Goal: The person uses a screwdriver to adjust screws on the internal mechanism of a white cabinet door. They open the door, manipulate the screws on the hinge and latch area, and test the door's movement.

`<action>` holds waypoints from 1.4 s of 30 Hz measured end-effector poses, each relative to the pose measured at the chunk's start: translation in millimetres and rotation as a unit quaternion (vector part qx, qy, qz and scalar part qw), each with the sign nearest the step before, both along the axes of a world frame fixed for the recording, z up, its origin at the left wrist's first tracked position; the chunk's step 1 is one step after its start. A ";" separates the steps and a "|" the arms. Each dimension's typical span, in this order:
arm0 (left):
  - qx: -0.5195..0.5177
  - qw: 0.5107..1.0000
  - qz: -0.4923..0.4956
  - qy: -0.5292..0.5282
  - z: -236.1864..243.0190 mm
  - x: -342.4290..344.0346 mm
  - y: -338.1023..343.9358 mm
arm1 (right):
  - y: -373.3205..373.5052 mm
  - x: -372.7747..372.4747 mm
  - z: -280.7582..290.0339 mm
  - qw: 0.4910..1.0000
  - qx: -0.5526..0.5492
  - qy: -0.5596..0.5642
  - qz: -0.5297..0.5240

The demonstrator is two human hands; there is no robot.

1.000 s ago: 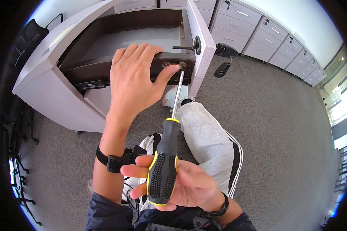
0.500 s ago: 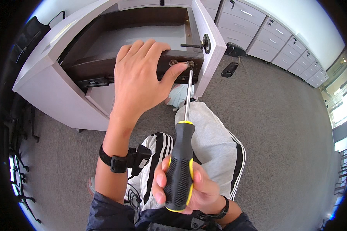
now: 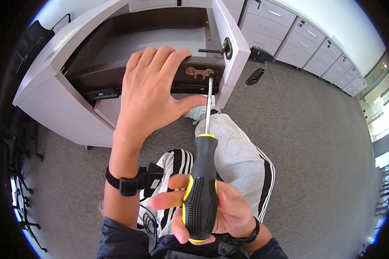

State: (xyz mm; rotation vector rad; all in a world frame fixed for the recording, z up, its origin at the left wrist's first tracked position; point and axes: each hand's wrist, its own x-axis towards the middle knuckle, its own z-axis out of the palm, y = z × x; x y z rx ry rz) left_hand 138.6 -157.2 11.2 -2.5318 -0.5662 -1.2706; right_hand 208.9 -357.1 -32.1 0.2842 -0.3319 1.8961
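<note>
My right hand [image 3: 229,209] holds a screwdriver [image 3: 204,190] with a black and yellow ridged handle, its index and middle fingers loosened off the grip. The steel shaft points up, and its tip meets the right end of a small metal bracket [image 3: 199,73] on the drawer's side. Over the top edge of the pulled-out dark brown drawer [image 3: 116,71] my left hand [image 3: 149,93] is hooked, fingers bent inside. Its thumb stretches under the bracket to the screwdriver's shaft; whether they touch I cannot tell.
The drawer's pale front panel [image 3: 231,56] carries a black lock [image 3: 227,48] with a rod pointing inward. Grey-white cabinets [image 3: 268,28] line the far wall. A black key-like object [image 3: 255,77] hangs beyond the panel. Grey carpet [image 3: 315,151] spreads to the right; black chairs [image 3: 34,39] stand left.
My left thumb has moved down off the bracket, uncovering it. The right hand's fingers have loosened and spread, and the screwdriver's handle has turned a little.
</note>
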 end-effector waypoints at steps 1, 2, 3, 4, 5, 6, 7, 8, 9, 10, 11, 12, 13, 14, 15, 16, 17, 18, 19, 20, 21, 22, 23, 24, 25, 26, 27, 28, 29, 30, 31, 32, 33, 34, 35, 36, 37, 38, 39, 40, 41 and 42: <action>0.002 1.000 0.000 -0.004 -1.2 0.8 0.1 | 0.7 -0.1 -0.3 1.000 -0.018 -0.023 0.005; 0.005 1.000 0.004 -0.005 -2.2 1.1 -0.2 | -0.6 -0.9 -6.1 1.000 -0.007 -0.029 -0.008; 0.004 1.000 0.004 -0.004 -2.5 1.7 0.8 | -0.6 0.1 -6.6 1.000 -0.008 -0.028 -0.008; 0.014 1.000 0.007 -0.003 -2.2 2.4 2.5 | -0.8 1.3 -6.4 1.000 0.006 -0.010 -0.020; 0.024 1.000 0.010 -0.003 -1.0 1.8 3.0 | -2.1 0.3 -4.7 0.999 0.019 0.007 -0.034; 0.024 1.000 0.008 -0.009 0.4 2.3 2.4 | -5.1 1.0 -0.9 0.999 -0.030 -0.012 -0.038; 0.023 1.000 0.008 -0.009 -0.4 3.5 1.7 | -6.2 0.1 0.1 0.999 -0.031 -0.012 -0.037; 0.021 0.999 0.016 -0.018 -2.3 5.0 2.2 | -5.6 -1.1 0.0 0.996 -0.053 -0.047 -0.053; 0.019 0.999 0.025 -0.026 -3.5 6.2 2.8 | -5.1 -2.0 0.5 0.992 -0.074 -0.081 -0.069; 0.021 0.999 0.025 -0.025 -3.3 7.3 3.5 | -5.1 -1.2 4.6 0.990 -0.077 -0.092 -0.076; 0.024 0.999 0.021 -0.041 -3.1 9.1 2.8 | -5.4 -0.1 6.9 0.990 -0.077 -0.092 -0.077; 0.028 0.998 0.016 -0.057 -2.7 10.1 2.0 | -5.4 1.0 9.1 0.984 -0.086 -0.129 -0.087; 0.029 0.998 0.015 -0.057 -2.4 10.0 1.3 | -5.7 1.3 10.7 0.977 -0.096 -0.166 -0.097; 0.026 0.998 0.016 -0.057 -2.2 10.1 1.0 | -4.5 0.2 9.2 0.967 -0.150 -0.188 -0.079; 0.024 0.998 0.018 -0.057 -1.7 10.0 0.6 | -2.9 0.7 7.8 0.964 -0.160 -0.204 -0.065; 0.027 0.998 0.017 -0.058 -1.3 9.6 -1.0 | -5.7 0.5 3.6 0.969 -0.139 -0.186 -0.079; 0.018 0.998 0.019 -0.053 -0.9 7.1 -3.2 | -7.4 -0.9 3.3 0.975 -0.117 -0.168 -0.091; 0.010 0.999 0.021 -0.046 -0.6 4.5 -4.8 | -11.8 -3.6 15.5 0.968 -0.128 -0.168 -0.137; 0.012 0.999 0.024 -0.045 -0.9 1.9 -5.0 | -10.7 -4.2 14.0 0.973 -0.116 -0.137 -0.146; 0.015 0.998 0.014 -0.067 -1.3 3.3 -4.6 | -10.9 -0.5 16.3 0.972 -0.126 -0.160 -0.119; 0.017 0.996 0.005 -0.089 -0.9 3.9 -4.7 | -11.1 3.0 18.5 0.969 -0.137 -0.183 -0.092; 0.018 0.996 0.003 -0.089 -1.0 1.5 -10.4 | -9.6 3.1 16.7 0.976 -0.123 -0.165 -0.067; -0.006 0.993 0.000 -0.117 -5.3 5.3 -20.1 | -6.4 9.7 13.4 0.981 -0.110 -0.149 -0.050; -0.029 0.990 0.004 -0.141 -9.9 1.0 -32.8 | -4.7 11.8 13.4 0.983 -0.097 -0.148 -0.040; -0.172 0.973 -0.050 -0.148 -15.6 -6.9 -48.1 | -5.1 11.7 14.7 0.983 -0.096 -0.147 -0.044; -0.380 0.905 -0.126 -0.147 -16.2 -12.9 -62.8 | -5.9 10.4 14.6 0.980 -0.106 -0.157 -0.058; -0.570 0.789 -0.185 -0.137 -12.3 -24.6 -75.4 | -6.6 3.9 14.2 0.977 -0.117 -0.164 -0.063; -0.658 0.715 -0.220 -0.083 -9.3 -36.6 -79.4 | -5.6 -1.1 15.7 0.976 -0.137 -0.154 -0.071; -0.733 0.631 -0.252 -0.033 -7.3 -46.2 -80.5 | -4.2 -1.5 15.6 0.976 -0.140 -0.152 -0.067; -0.731 0.626 -0.266 -0.058 -9.7 -47.1 -82.8 | -3.0 -1.4 15.4 0.978 -0.112 -0.165 -0.054; -0.733 0.625 -0.262 -0.059 -11.9 -45.6 -82.2 | -2.3 -2.5 14.5 0.980 -0.084 -0.179 -0.040; -0.722 0.622 -0.293 -0.082 -12.7 -39.1 -79.3 | 0.3 -0.7 5.4 0.989 -0.042 -0.142 -0.022; -0.709 0.619 -0.323 -0.104 -12.6 -34.2 -78.2 | -0.6 -2.1 2.7 0.989 -0.043 -0.142 -0.020; -0.756 0.563 -0.318 -0.100 -4.3 -33.0 -81.3 | -1.3 -4.4 1.6 0.996 -0.048 -0.075 0.012; -0.757 0.561 -0.319 -0.099 -4.7 -29.7 -85.5 | -2.0 -6.3 -0.8 0.998 -0.055 -0.007 0.040; -0.771 0.525 -0.328 -0.151 -6.3 -27.0 -91.9 | -3.5 -6.3 -0.5 0.995 -0.088 -0.009 0.040; -0.781 0.486 -0.334 -0.203 -7.9 -26.1 -95.3 | -3.2 -5.5 -5.6 0.995 -0.090 -0.009 0.038; -0.783 0.472 -0.351 -0.202 -8.2 -25.1 -96.2 | -3.4 -3.0 -12.9 0.998 -0.059 -0.016 0.032; -0.784 0.469 -0.354 -0.200 -9.6 -22.2 -94.4 | -3.1 -0.7 -17.3 0.999 -0.027 -0.024 0.026; -0.783 0.458 -0.376 -0.191 -12.5 -17.5 -90.5 | -1.4 -0.7 -19.0 1.000 -0.008 -0.025 0.002; -0.782 0.451 -0.389 -0.186 -17.5 -17.6 -86.6 | -3.9 -4.1 -8.8 0.999 -0.039 -0.017 -0.013; -0.769 0.455 -0.412 -0.180 -24.2 -17.7 -81.5 | -4.1 -6.0 -4.9 0.998 -0.041 -0.034 -0.031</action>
